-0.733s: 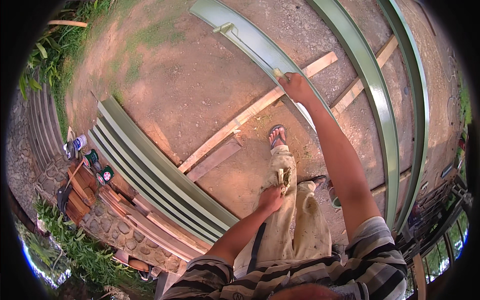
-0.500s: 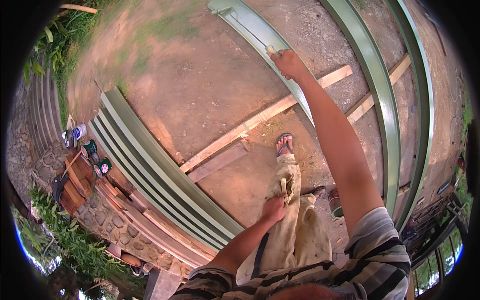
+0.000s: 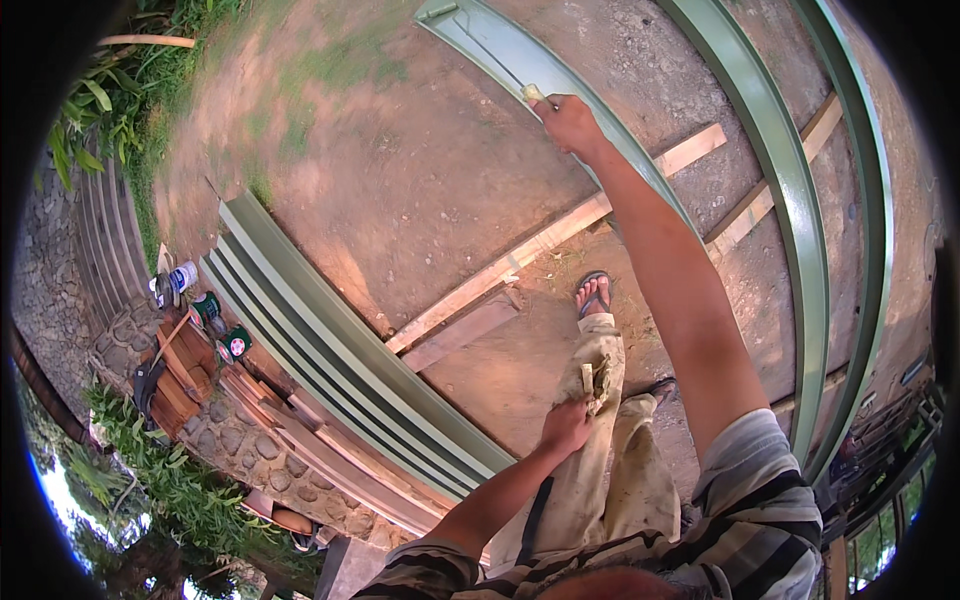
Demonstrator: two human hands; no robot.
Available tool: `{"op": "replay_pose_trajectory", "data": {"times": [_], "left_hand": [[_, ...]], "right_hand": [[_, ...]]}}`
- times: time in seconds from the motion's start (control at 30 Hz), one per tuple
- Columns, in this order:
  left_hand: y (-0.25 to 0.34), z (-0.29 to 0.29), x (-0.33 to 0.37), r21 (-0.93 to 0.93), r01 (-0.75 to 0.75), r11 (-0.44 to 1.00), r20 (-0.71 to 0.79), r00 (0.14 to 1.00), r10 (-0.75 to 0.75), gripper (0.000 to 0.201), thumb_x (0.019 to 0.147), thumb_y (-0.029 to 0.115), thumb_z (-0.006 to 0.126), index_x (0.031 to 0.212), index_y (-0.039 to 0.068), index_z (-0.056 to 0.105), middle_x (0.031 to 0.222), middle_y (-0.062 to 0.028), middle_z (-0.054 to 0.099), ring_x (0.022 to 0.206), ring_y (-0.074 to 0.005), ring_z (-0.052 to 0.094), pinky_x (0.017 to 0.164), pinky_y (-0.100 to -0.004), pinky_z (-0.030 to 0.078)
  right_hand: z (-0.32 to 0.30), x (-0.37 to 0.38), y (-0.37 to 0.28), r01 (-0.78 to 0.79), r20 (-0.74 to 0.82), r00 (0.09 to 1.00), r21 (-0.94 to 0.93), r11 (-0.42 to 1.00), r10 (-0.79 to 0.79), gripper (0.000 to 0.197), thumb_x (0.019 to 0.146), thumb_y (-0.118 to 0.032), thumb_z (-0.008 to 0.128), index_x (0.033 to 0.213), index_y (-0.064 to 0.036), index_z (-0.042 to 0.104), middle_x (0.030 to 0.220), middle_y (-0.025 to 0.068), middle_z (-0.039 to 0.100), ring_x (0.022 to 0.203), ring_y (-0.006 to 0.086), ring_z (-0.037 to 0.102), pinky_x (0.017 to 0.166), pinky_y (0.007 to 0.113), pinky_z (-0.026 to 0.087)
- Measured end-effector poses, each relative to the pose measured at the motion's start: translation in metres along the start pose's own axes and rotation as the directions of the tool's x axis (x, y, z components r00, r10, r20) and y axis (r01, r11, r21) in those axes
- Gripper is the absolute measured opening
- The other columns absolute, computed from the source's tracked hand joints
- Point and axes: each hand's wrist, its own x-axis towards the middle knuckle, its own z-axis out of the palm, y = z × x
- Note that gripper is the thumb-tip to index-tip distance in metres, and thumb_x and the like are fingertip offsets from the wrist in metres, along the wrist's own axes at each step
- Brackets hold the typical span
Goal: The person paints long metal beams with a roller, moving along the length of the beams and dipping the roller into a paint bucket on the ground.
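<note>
My right hand (image 3: 572, 126), arm stretched forward, is closed around the pale handle of a paint roller (image 3: 490, 52). Its thin wire frame runs to a small roller head near the far end of a green metal channel (image 3: 560, 75). The channel's inner face looks wet and shiny. By my left knee, my left hand (image 3: 568, 425) is closed on something with a short pale stick-like end (image 3: 587, 377) and a crumpled, stained part. What exactly it is, I cannot make out.
Two more green channels (image 3: 785, 185) (image 3: 868, 200) lie at right across timber beams (image 3: 540, 238). At left are stacked green channels (image 3: 340, 330), paint cans (image 3: 207, 308), planks (image 3: 330, 455) and a low stone wall (image 3: 240, 440). My sandalled foot (image 3: 594, 292) stands near the beam.
The roller head has moved a little along the channel toward its far end, with my right hand following. My left hand stays by my knee. The whole view has shifted slightly.
</note>
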Motion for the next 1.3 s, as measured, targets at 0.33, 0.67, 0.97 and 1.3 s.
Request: {"op": "replay_pose_trajectory", "data": {"times": [0.33,0.67,0.97,1.3], "left_hand": [[-0.007,0.005,0.013,0.106,0.025,0.994,0.084,0.996,-0.034,0.050,0.091,0.020,0.063,0.139,0.008,0.059,0.112,-0.0218,0.070,0.104,-0.0379,0.069,0.094,-0.0489,0.055],[-0.002,-0.008,0.017,0.180,-0.021,0.983,0.158,0.987,-0.008,0.054,0.088,0.015,0.067,0.141,0.009,0.059,0.116,-0.0201,0.070,0.108,-0.0364,0.069,0.097,-0.0460,0.055],[-0.027,0.039,0.010,0.264,-0.042,0.964,0.097,0.995,0.017,0.053,0.087,0.016,0.069,0.138,0.008,0.060,0.116,-0.0198,0.069,0.109,-0.0367,0.067,0.098,-0.0464,0.054],[-0.042,0.112,-0.005,0.390,-0.080,0.917,0.003,0.996,0.086,0.041,0.089,0.015,0.064,0.130,0.009,0.063,0.112,-0.0198,0.070,0.106,-0.0402,0.067,0.096,-0.0487,0.053]], "right_hand": [[-0.017,-0.060,0.031,0.131,-0.147,0.965,-0.453,0.882,-0.218,0.041,0.097,-0.035,0.065,0.124,-0.0052,0.071,0.102,0.0225,0.076,0.099,0.0392,0.073,0.087,0.050,0.058],[0.033,0.005,0.052,0.237,-0.060,0.958,-0.378,0.895,-0.279,0.049,0.095,-0.009,0.052,0.143,-0.0118,0.058,0.127,0.0239,0.068,0.117,0.0393,0.067,0.101,0.048,0.053],[-0.003,-0.183,0.140,0.104,0.066,0.994,-0.263,0.959,-0.090,0.068,0.094,-0.006,0.056,0.160,-0.0177,0.041,0.128,0.0235,0.067,0.104,0.0414,0.071,0.091,0.049,0.059],[-0.025,-0.443,0.444,-0.013,-0.176,0.984,-0.149,0.989,-0.013,0.057,0.095,-0.019,0.063,0.152,-0.0213,0.053,0.121,0.0188,0.067,0.100,0.0471,0.067,0.084,0.052,0.057]]}}
